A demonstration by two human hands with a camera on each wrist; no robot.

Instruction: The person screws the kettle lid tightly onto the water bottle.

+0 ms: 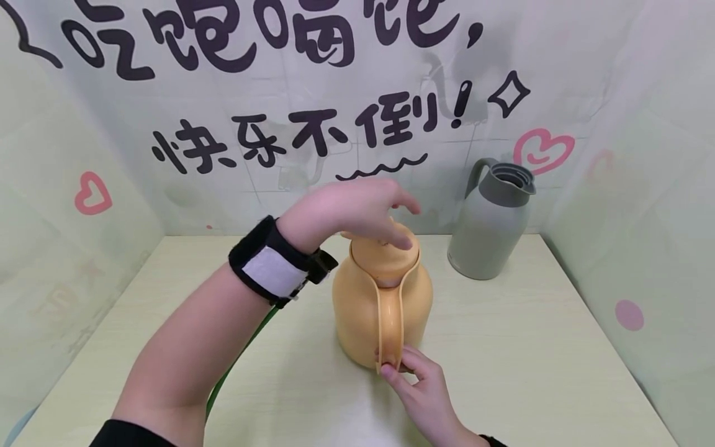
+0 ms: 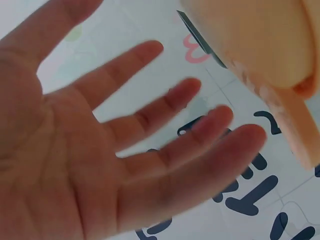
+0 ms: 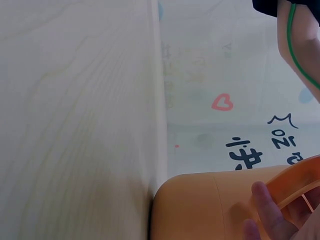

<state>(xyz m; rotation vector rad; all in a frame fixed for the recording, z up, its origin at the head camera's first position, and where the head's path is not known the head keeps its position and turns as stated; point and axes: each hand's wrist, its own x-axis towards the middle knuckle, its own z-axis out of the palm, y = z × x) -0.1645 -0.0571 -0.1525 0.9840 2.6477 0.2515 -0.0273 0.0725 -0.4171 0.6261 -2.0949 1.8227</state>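
An orange thermos jug stands upright on the table, its handle turned toward me. Over its domed lid hovers my left hand, palm down. The left wrist view shows this hand with spread, nearly straight fingers, apart from the jug. At the lower end of the handle, my right hand pinches it between thumb and fingers. In the right wrist view its fingers lie by the handle, while the rest of the hand is cut off.
Behind and to the right stands a grey thermos jug with a dark grey top and handle. The pale wooden table is bounded by printed curtains at the back and sides. A green cord runs along my left forearm.
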